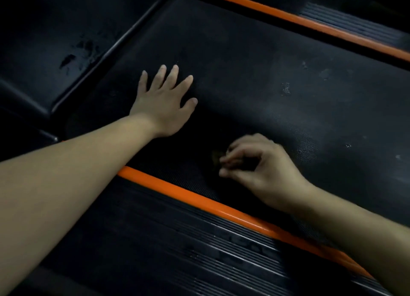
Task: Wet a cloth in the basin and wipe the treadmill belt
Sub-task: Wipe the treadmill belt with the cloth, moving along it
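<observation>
Treadmill belt (pixel 255 78) fills the frame, dark and textured, with pale dusty spots (pixel 286 88) toward its right. It runs between two orange strips, near (pixel 199 198) and far (pixel 310 21). Ribbed foot rail (pixel 188 240) sits closest to camera, motor cover (pixel 55 51) top left. Left hand (pixel 163 102) lies flat on belt, fingers spread and relaxed, bracing. Right hand (pixel 259 169) is over the belt's near edge, blurred, fingers curled toward thumb around a small brownish bit (pixel 215 157). Can't tell if it's actually gripped. No cloth or basin in view. Looks like debris picking, wipe step not clearly underway. Next: get wet cloth onto belt, work toward the spots.
</observation>
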`<state>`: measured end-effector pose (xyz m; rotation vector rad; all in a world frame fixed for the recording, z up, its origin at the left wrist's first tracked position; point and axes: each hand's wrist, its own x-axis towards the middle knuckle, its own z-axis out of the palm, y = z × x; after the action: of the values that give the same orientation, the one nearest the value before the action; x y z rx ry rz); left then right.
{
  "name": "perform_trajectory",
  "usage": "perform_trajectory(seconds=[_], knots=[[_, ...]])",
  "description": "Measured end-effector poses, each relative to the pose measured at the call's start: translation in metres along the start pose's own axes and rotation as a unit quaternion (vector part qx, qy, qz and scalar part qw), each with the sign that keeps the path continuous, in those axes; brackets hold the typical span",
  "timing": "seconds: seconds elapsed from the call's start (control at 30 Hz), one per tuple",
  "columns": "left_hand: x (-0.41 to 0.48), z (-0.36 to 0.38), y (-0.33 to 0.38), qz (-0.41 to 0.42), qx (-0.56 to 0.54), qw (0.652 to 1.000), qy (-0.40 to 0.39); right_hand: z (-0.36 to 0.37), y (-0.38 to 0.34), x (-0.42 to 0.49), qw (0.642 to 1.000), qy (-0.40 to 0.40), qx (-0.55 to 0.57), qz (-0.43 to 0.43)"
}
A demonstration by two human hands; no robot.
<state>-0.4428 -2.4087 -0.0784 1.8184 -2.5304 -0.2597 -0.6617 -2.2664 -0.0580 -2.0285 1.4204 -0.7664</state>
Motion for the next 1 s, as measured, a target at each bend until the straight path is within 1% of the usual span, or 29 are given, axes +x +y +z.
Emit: perform_trajectory(seconds=[0.07, 0.13, 0.2, 0.33, 0.4, 0.5, 0.63, 0.7, 0.77, 0.9, 1.0], knots=[[0.0, 0.0, 0.001, -0.004, 0.003, 1.0, -0.003, -0.006, -0.001, -0.015, 0.999, -0.037, 0.017, 0.021], [0.0, 0.001, 0.001, -0.005, 0.004, 1.0, -0.002, -0.011, 0.001, -0.012, 0.999, -0.033, 0.019, 0.027], [0.0, 0.001, 0.0, -0.003, 0.006, 1.0, 0.003, -0.012, 0.006, -0.002, 1.0, -0.005, -0.011, 0.013], [-0.001, 0.002, 0.0, -0.002, 0.006, 1.0, 0.003, -0.023, 0.018, 0.013, 0.992, 0.096, -0.077, 0.038], [0.0, 0.001, 0.0, -0.001, 0.008, 1.0, 0.003, -0.024, 0.013, 0.008, 0.989, 0.115, -0.091, -0.003], [0.0, 0.002, 0.0, -0.005, 0.008, 1.0, 0.007, -0.015, 0.006, -0.005, 0.992, 0.066, -0.081, -0.063], [0.0, 0.004, 0.0, -0.003, 0.011, 1.0, 0.007, -0.016, 0.014, -0.014, 0.988, -0.019, -0.143, -0.061], [0.0, 0.003, 0.0, -0.003, 0.012, 1.0, 0.009, -0.016, 0.019, -0.009, 0.98, -0.028, -0.181, -0.076], [0.0, 0.003, 0.0, -0.002, 0.012, 1.0, 0.01, -0.017, 0.024, 0.001, 0.978, -0.021, -0.188, -0.092], [0.001, 0.002, 0.0, -0.003, 0.011, 1.0, 0.007, -0.018, 0.026, 0.018, 0.987, 0.002, -0.15, -0.063], [0.001, 0.003, 0.0, -0.005, 0.017, 1.0, 0.007, -0.017, 0.018, -0.002, 0.991, -0.031, -0.115, -0.059]])
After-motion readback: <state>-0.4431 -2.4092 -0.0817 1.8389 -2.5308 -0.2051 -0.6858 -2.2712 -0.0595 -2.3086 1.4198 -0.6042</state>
